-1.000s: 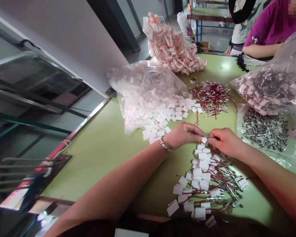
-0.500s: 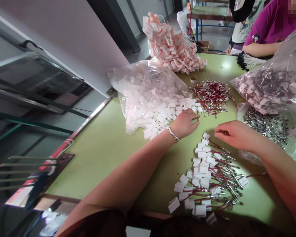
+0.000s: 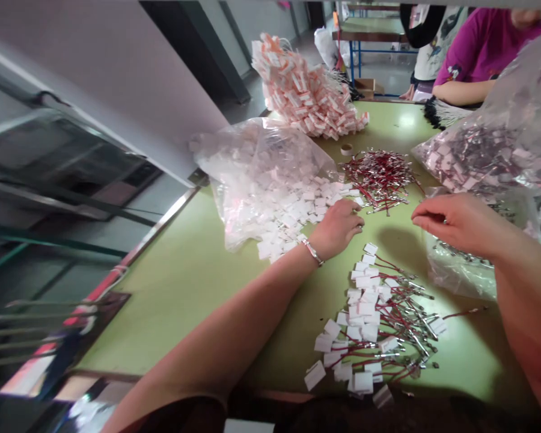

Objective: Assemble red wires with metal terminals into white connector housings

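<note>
My left hand, wearing a bracelet at the wrist, is at the edge of a heap of white plastic connector housings. Its fingers are curled together; a tiny shiny bit shows at the tips, too small to name. My right hand hovers over the bag of metal terminals, thumb and forefinger pinched; whatever they hold, if anything, is hidden. Beyond my hands lies a pile of short red wires with metal ends. Nearer me, several white housings with red wires lie in a loose row.
A large clear bag lies behind the white housings. Orange-and-white bundled parts stand at the back beside a tape roll. Another full bag is at the right. A person in a purple shirt sits across the table.
My right hand has moved up and to the right, away from the row of wired housings and over the terminal bag. My left hand stays near the same spot. The view has shifted slightly.
</note>
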{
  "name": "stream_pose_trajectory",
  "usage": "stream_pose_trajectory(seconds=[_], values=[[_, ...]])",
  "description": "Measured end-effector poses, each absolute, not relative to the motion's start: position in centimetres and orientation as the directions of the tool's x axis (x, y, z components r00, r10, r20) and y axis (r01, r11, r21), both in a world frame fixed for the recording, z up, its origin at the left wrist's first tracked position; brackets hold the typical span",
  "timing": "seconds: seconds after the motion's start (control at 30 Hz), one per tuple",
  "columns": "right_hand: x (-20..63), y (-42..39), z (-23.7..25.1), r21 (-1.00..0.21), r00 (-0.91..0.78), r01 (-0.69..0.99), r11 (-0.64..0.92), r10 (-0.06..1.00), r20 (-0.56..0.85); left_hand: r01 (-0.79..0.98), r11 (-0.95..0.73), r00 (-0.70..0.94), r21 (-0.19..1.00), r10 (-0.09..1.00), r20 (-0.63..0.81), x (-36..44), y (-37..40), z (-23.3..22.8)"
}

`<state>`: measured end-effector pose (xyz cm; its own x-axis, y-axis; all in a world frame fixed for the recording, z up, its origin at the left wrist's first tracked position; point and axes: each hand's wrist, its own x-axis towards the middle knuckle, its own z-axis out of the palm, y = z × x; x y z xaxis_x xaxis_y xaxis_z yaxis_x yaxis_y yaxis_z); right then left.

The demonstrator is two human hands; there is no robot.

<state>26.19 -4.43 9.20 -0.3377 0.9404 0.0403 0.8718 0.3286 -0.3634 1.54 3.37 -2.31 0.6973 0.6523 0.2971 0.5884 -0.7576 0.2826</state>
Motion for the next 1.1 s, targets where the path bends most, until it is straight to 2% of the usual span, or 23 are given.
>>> stream_pose_trajectory(seconds=[0.1, 0.17, 0.3, 0.37, 0.43, 0.6, 0.67, 0.73, 0.9, 1.03, 1.1], values=[[28.0, -4.4, 11.0, -0.391, -0.251, 0.879, 0.274, 0.962, 0.110, 0.568, -0.798, 0.772, 0.201, 0.602, 0.207, 2.3, 2.9, -2.2], [29.1, -3.9, 11.4, -0.355, -0.221, 0.904, 0.237, 0.971, 0.088, 0.576, -0.805, 0.791, 0.145, 0.593, 0.152, 2.6, 3.0, -2.0], [30.9, -3.3, 9.3, -0.117, -0.276, 0.959, 0.259, 0.948, -0.161, 0.547, -0.834, 0.819, 0.074, 0.551, 0.159, 3.2, 4.1, -1.9], [31.3, -3.8, 7.1, -0.096, -0.382, 0.924, 0.370, 0.895, -0.231, 0.544, -0.832, 0.815, 0.111, 0.555, 0.167, 3.8, 4.8, -2.1], [31.6, -4.7, 5.0, -0.122, -0.469, 0.883, 0.452, 0.857, -0.214, 0.550, -0.808, 0.785, 0.213, 0.587, 0.200, 4.4, 5.3, -2.4], [32.2, -6.1, 2.4, -0.159, -0.502, 0.859, 0.487, 0.861, -0.075, 0.537, -0.629, 0.585, 0.562, 0.758, 0.288, 5.4, 5.6, -2.5], [32.1, -5.8, 2.6, -0.204, -0.499, 0.854, 0.479, 0.864, -0.060, 0.520, -0.574, 0.535, 0.633, 0.796, 0.282, 5.3, 5.3, -2.1], [31.6, -5.3, 3.2, -0.262, -0.441, 0.871, 0.416, 0.897, -0.041, 0.536, -0.570, 0.537, 0.622, 0.799, 0.270, 5.1, 5.0, -1.8], [28.7, -3.4, 4.3, -0.386, -0.291, 0.877, 0.285, 0.956, 0.045, 0.674, -0.568, 0.562, 0.473, 0.809, 0.171, 5.3, 4.5, -1.8], [26.5, -2.8, 2.8, -0.487, -0.250, 0.831, 0.269, 0.962, 0.106, 0.662, -0.543, 0.564, 0.517, 0.815, 0.133, 5.9, 3.8, -1.2], [26.1, -2.8, 1.8, -0.573, -0.199, 0.786, 0.233, 0.972, 0.122, 0.627, -0.484, 0.523, 0.611, 0.842, 0.130, 6.1, 3.1, -0.5]])
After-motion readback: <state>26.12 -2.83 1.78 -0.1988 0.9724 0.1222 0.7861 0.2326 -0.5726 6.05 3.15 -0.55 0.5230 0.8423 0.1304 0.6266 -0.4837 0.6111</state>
